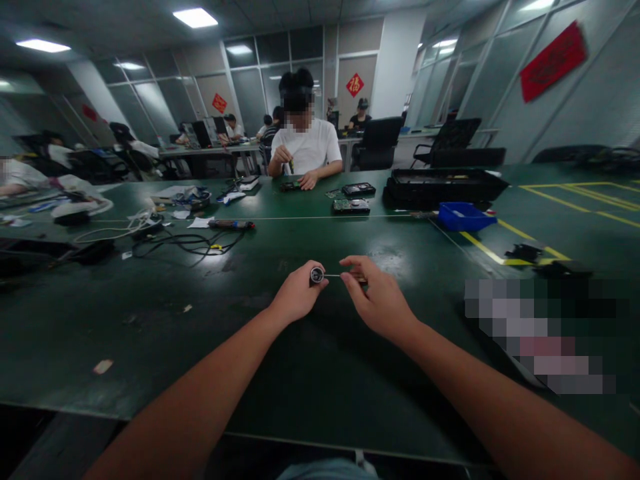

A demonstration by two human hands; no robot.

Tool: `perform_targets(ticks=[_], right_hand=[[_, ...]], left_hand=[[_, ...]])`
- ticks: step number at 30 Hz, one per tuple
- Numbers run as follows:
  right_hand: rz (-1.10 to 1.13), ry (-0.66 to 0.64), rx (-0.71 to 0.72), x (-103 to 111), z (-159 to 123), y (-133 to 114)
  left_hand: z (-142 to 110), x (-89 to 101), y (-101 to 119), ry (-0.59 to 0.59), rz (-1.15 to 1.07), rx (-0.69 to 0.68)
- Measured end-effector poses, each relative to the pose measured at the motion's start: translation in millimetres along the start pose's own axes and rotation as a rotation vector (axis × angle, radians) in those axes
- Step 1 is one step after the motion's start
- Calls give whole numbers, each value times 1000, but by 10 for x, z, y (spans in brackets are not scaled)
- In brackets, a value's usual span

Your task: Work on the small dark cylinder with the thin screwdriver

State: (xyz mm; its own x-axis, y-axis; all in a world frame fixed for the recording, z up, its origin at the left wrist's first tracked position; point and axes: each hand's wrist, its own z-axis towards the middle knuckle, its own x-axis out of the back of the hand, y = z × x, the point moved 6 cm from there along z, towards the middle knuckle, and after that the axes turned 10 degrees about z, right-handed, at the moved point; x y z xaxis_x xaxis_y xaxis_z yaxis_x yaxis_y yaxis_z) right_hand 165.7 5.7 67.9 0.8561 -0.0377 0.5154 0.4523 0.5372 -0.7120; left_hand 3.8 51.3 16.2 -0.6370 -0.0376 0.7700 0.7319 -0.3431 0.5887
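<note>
Head view: left hand [296, 293] grips cylindrical part [317, 275]; right hand [383, 300] grips thin-shafted tool [333, 275]; off-axis pressure could cause slipping.

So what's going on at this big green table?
Right in front, the left hand holds a small round part with its open end showing. The right hand holds a thin tool, its metal shaft pointing at that part; whether they touch is too small to tell. Across the table, another person in white has both hands at a dark piece. A blue tray sits off to the right.
</note>
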Motion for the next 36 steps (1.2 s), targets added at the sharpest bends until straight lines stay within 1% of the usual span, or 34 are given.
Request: perform_targets(ticks=[4,7,11,13,16,20,23,25,28,32,36], right_hand=[[-5,-15,4,-1,-4,-14],[-12,22,-6,22,-14,-7],[114,121,8,55,-35,10],[202,150,-19,52,-37,47],[392,190,-108,43,-14,155],[696,286,-262,55,46,391],[854,263,-432,1,74,580],[832,323,-430,35,77,636],[740,376,-328,76,73,600],[660,329,-236,55,61,474],[577,316,-203,64,46,390]], left_hand=[[-8,-4,4,-11,-20,-9],[-12,-13,22,-23,-7,-9],[-11,-16,51,-28,9,-8],[-12,-13,67,-33,27,-6],[-14,7,101,-40,56,-23],[-16,61,158,-27,158,-117],[-10,86,153,-11,185,-134],[-4,82,135,-9,161,-112],[-1,61,119,-15,137,-70],[-13,52,132,-16,114,-55],[-24,26,117,-51,53,-40]])
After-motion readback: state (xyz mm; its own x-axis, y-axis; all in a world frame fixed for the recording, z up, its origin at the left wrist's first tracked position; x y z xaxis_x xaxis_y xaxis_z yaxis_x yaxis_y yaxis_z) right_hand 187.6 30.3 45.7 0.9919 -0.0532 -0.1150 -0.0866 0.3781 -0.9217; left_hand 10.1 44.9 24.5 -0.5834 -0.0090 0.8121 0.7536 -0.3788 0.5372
